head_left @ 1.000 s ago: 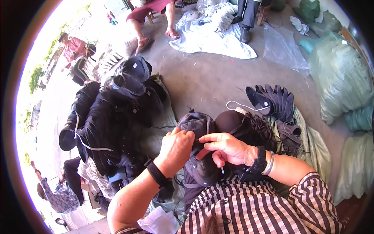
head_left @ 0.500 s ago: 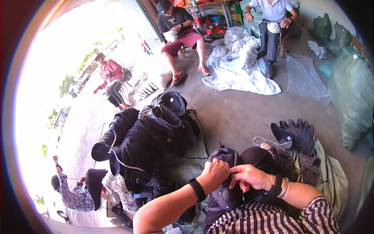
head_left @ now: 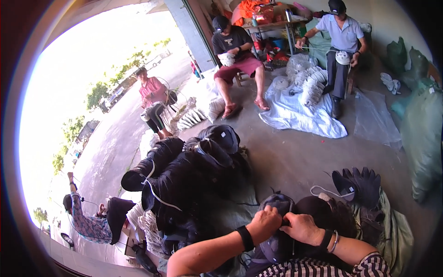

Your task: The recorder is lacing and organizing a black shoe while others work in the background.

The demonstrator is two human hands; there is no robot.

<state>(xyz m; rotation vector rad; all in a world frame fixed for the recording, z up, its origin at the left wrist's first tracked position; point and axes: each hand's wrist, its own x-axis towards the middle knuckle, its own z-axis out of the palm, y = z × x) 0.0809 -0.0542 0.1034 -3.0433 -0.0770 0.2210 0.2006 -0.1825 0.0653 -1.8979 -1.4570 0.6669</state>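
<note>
Two hands meet on one dark cap (head_left: 277, 207) in the person's lap: left hand (head_left: 264, 225) fisted on its crown, right hand (head_left: 302, 228) pinching beside it, knuckles touching. Stacked dark caps (head_left: 194, 184) lie left; another fanned cap stack (head_left: 360, 184) right, on the concrete floor (head_left: 295, 152).

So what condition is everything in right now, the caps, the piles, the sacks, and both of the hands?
Left hand: closed, gripping the dark cap.
Right hand: closed, pinching the same cap.
Dark cap: held in the lap between both hands.
Tied bundles of dark caps: stacked, bound with white cord.
Loose dark caps: fanned in an overlapping row.
White sheet: spread on the floor.
Green sacks: full, leaning.
</note>
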